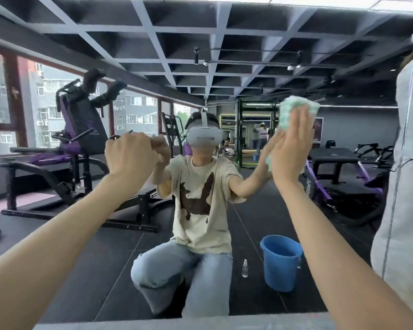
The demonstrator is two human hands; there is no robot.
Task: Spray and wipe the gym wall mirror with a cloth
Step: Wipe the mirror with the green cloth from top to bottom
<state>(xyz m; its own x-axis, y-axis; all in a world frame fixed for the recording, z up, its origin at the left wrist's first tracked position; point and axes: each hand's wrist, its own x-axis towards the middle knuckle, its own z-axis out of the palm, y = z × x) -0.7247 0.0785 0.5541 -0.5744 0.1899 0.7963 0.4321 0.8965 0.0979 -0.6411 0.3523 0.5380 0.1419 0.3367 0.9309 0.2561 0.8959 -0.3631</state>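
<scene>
The wall mirror [255, 210] fills nearly the whole view and reflects me kneeling in front of it. My right hand [290, 148] lies flat with straight fingers, pressing a green-and-white cloth [293, 110] against the glass at upper right. The cloth sticks out above my fingertips and below my palm. My left hand [129, 154] is curled into a fist close to the glass at the left, with nothing visible in it. In the reflection, a small clear spray bottle [244, 267] stands on the dark floor beside my knee.
A blue bucket [280, 260] shows in the reflection next to the spray bottle. A pale grey fabric shape [405, 186] hangs at the right edge. Purple-and-black gym machines [81, 144] and windows appear reflected at the left. The mirror's lower edge [200, 316] runs along the bottom.
</scene>
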